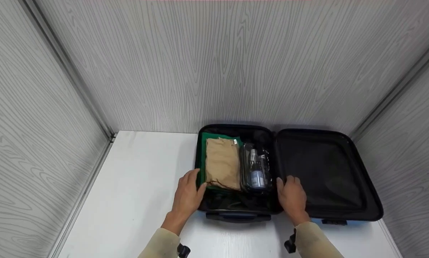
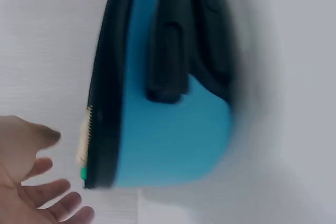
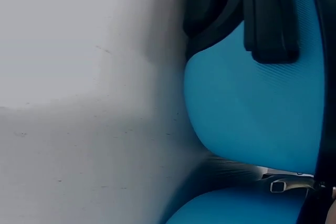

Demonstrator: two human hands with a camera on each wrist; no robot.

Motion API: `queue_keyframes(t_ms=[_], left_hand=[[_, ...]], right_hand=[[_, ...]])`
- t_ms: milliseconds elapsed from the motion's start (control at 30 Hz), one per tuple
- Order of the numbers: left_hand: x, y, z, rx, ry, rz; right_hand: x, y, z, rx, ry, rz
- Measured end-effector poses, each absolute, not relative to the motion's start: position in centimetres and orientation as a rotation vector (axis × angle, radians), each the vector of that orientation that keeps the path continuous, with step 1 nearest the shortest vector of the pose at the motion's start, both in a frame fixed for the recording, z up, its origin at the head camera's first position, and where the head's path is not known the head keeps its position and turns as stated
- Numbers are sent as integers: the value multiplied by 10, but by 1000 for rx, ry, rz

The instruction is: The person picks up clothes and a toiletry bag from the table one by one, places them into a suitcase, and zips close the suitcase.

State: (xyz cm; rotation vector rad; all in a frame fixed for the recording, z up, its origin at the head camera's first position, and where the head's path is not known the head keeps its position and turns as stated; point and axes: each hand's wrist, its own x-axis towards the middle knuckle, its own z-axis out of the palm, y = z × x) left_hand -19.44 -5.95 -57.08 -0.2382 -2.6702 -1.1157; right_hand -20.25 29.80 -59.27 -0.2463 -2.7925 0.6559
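A blue-shelled suitcase lies unfolded, its black-lined lid half on the right. In the left half, a folded beige garment lies over green cloth. Beside it sits a clear pouch with a blue-labelled bottle inside. My left hand is at the left rim, thumb close to the garment's lower corner. The left wrist view shows that hand's fingers spread and loosely bent. At the hinge side, my right hand rests with relaxed fingers over the lid's inner edge.
Under the suitcase is a white table, with grey wood-grain panels behind and at both sides. A black carry handle is on the suitcase's near side. A black latch shows on the lid's near edge.
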Motion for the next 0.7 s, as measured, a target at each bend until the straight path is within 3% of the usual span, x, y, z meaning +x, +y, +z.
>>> queue_keyframes(t_ms=[400,700], left_hand=[[-179,-65,-598,-196,-2807,-1405],[-170,-59,-618,-169,-2723,-1271]], right_hand=[[-165,327,-577,-426,-2645,856],[-124,374,-583,-961,-2389,826]])
